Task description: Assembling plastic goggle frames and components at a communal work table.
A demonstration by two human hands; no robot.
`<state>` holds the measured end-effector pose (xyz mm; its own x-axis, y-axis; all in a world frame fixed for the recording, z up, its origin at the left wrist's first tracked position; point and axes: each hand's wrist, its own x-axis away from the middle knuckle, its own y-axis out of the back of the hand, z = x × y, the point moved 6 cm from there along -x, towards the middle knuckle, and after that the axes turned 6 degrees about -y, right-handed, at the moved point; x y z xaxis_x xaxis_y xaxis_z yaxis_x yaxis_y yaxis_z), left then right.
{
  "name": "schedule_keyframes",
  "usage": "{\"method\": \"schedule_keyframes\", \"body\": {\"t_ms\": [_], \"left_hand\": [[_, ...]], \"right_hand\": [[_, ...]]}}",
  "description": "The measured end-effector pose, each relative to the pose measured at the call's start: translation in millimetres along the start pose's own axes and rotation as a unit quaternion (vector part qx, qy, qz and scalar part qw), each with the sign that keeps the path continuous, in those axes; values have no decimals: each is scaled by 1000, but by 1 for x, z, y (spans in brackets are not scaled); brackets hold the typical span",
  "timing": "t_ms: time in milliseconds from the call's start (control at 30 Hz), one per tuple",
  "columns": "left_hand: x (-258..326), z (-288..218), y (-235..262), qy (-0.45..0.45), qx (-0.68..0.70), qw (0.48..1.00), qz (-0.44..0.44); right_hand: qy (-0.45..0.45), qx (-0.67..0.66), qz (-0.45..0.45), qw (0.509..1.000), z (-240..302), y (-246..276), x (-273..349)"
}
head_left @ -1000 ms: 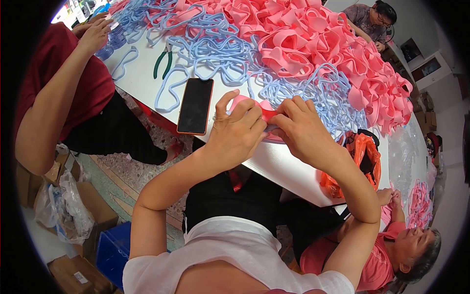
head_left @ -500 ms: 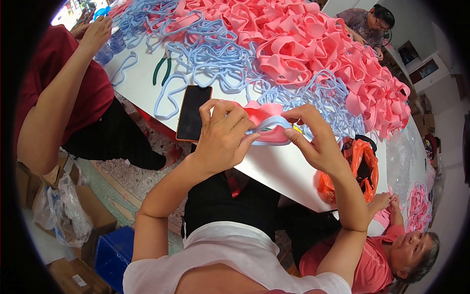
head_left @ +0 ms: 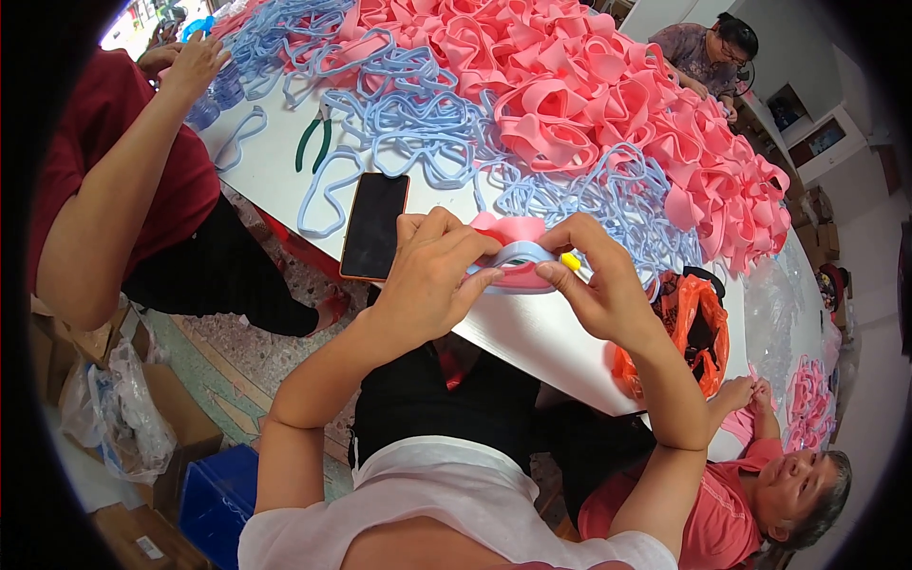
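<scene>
My left hand (head_left: 432, 271) and my right hand (head_left: 594, 285) together pinch a pink foam loop (head_left: 513, 233) with a light blue strip (head_left: 518, 255) laid along its edge, held just above the near edge of the white table (head_left: 532, 332). A small yellow object (head_left: 570, 261) sits between my right thumb and fingers. A black phone with an orange case (head_left: 374, 225) lies on the table just left of my left hand.
A big heap of pink foam loops (head_left: 608, 104) and tangled light blue strips (head_left: 418, 114) covers the table. Green-handled pliers (head_left: 313, 142) lie at the far left. A person in red (head_left: 114, 190) reaches in at left. Other people sit at lower right (head_left: 760, 484) and at the far end (head_left: 708, 52). An orange bag (head_left: 698, 328) hangs by the table edge.
My hands have lifted the pink loop slightly off the table and drawn the blue strip along it. The view has shifted a little; the phone stays put.
</scene>
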<state>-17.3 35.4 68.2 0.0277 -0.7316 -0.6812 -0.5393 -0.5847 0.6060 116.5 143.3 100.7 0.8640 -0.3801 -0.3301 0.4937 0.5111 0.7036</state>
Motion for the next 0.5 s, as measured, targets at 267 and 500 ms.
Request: {"method": "schedule_keyframes", "body": {"t_ms": [267,500], "left_hand": [[7,8,-7,-9,20,1000,22],[15,10,2,7,16,998,54]], "right_hand": [[-72,-70,30,994,-17,-17,5],[-100,-154,68,981,-21,-30,5]]}}
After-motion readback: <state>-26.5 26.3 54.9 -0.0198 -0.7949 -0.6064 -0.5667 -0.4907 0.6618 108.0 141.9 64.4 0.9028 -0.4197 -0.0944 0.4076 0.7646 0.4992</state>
